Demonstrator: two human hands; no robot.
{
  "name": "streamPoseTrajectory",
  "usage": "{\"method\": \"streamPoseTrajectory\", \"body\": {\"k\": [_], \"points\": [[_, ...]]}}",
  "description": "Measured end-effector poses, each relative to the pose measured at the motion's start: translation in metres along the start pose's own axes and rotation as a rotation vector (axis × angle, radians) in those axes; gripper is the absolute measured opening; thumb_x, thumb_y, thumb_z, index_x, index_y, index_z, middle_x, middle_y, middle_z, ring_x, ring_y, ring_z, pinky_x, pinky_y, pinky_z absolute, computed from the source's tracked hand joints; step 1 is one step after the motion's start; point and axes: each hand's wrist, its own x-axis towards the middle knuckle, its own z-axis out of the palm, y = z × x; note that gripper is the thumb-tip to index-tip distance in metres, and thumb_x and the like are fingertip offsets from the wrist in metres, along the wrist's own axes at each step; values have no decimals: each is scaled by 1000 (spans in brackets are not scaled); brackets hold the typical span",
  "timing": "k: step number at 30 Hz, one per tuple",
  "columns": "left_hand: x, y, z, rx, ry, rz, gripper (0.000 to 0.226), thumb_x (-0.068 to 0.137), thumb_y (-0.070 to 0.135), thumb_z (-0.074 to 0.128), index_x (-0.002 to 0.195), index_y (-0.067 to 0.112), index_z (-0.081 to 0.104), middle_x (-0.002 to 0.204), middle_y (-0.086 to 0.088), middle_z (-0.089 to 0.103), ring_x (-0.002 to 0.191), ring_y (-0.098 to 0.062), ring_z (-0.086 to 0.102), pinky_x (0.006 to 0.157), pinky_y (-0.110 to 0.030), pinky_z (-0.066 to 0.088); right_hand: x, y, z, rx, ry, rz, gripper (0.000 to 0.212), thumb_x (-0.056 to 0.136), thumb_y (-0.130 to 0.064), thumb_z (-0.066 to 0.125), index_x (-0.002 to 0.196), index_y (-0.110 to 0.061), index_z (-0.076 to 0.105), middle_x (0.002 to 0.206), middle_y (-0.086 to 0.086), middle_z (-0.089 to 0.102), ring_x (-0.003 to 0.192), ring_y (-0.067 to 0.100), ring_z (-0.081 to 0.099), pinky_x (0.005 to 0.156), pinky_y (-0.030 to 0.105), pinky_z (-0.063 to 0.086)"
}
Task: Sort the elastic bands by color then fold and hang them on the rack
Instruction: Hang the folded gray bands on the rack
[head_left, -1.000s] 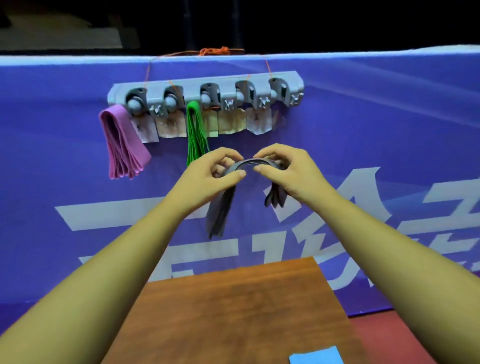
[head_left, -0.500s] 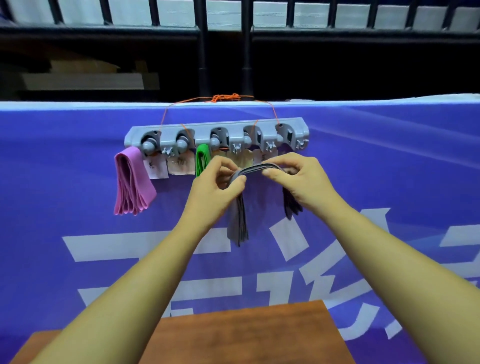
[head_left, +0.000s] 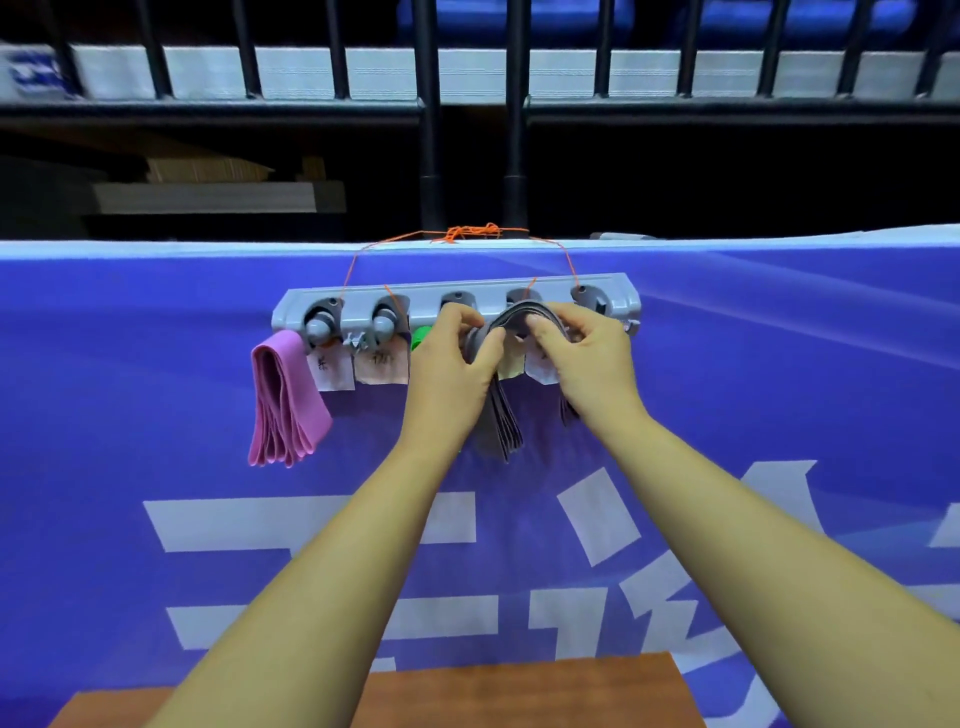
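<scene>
Far left on the grey rack (head_left: 415, 288), draped over the first peg: folded pink bands (head_left: 283, 400), hanging clear of everything else. Second peg bare, a paper label (head_left: 379, 366) below it. Next, only a sliver of green bands (head_left: 422, 339), nearly all hidden behind the left hand (head_left: 454, 364). Left hand clenched in a pinch on the left shoulder of the folded grey bands (head_left: 511, 314); right hand (head_left: 592, 358) pinching the right shoulder the same way. Between them the fold arched upward, long axis running left to right, loose ends hanging down under each hand. Directly behind the arch, about level with its crown: the fourth peg, so probably a short push away from the body next, then down over that peg. Both hands about equally near it. Impossible to tell whether the arch already touches the peg, mostly covered by the bands. Right tail largely hidden behind the right wrist; label writing too small to read. Worktop (head_left: 519, 691) cut off at the bottom edge
</scene>
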Motion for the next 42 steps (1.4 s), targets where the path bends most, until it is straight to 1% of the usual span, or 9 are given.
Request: {"method": "streamPoseTrajectory", "body": {"k": [3, 8, 11, 21, 24, 27, 30, 36, 42], "points": [[3, -3, 4, 37, 44, 8, 13, 91, 27, 61, 96, 16, 56, 84, 2, 64, 80, -14, 59, 72, -25, 46, -4, 1, 11, -26, 66, -16, 18, 91, -26, 62, 102, -26, 76, 91, -13, 75, 88, 5, 68, 83, 30, 55], [2, -16, 4, 144, 21, 51, 2, 97, 18, 54, 97, 17, 56, 85, 13, 60, 83, -5, 56, 69, -8, 38, -9, 15, 23, -55, 75, -14, 28, 91, -20, 64, 118, -21, 71, 105, -8, 72, 100, 2, 64, 91, 20, 50], [-1, -29, 4, 218, 6, 66, 12, 98, 14, 52, 102, 12, 63, 89, 4, 66, 85, -14, 59, 69, -14, 39, -12, 24, 25, -64, 52, 5, 31, 92, -12, 62, 121, -20, 70, 109, -7, 72, 99, -1, 63, 88, 11, 47], [4, -25, 13, 354, 134, 161, 20, 100, 16, 50, 110, 6, 64, 93, -11, 69, 87, -35, 63, 73, -46, 51, -8, 26, 32, 17, 108, -4, 31, 93, -9, 60, 121, -20, 69, 108, -17, 69, 102, -8, 61, 88, 6, 44], [1, -33, 12, 339, 102, 130, 20, 99, 14, 51, 113, 8, 63, 97, -8, 69, 88, -31, 63, 74, -42, 50, -9, 31, 30, -75, 37, 24, 32, 91, -10, 60, 121, -20, 69, 108, -12, 70, 97, -6, 62, 86, 6, 45], [-7, -44, 11, 282, 39, 113, 21, 98, 14, 54, 117, 11, 63, 109, -1, 70, 98, -20, 64, 83, -30, 48, -14, 38, 26, -136, -8, 11, 32, 91, -11, 60, 121, -20, 69, 107, -13, 67, 101, 1, 63, 91, 18, 50], [-6, -51, 9, 220, 18, 107, 27, 98, 18, 53, 125, 17, 60, 119, 5, 67, 109, -12, 62, 93, -32, 50, -14, 40, 24, -138, -45, 21, 32, 91, -15, 61, 122, -21, 68, 114, -11, 68, 106, 2, 62, 94, 26, 52], [-3, -44, 11, 145, -63, 97, 36, 100, 17, 49, 136, 18, 56, 136, 7, 59, 125, -4, 52, 104, -20, 41, -12, 34, 23, 6, -198, 37, 39, 93, -19, 63, 130, -31, 58, 124, -21, 61, 114, -6, 57, 97, 16, 46], [-4, -47, 15, 100, -36, 115, 35, 100, 14, 49, 133, 16, 57, 131, 5, 58, 121, -4, 52, 103, -33, 45, -11, 31, 21, 99, -152, 58, 28, 93, -19, 64, 119, -29, 64, 116, -6, 64, 98, 7, 66, 89, 21, 52]]}}
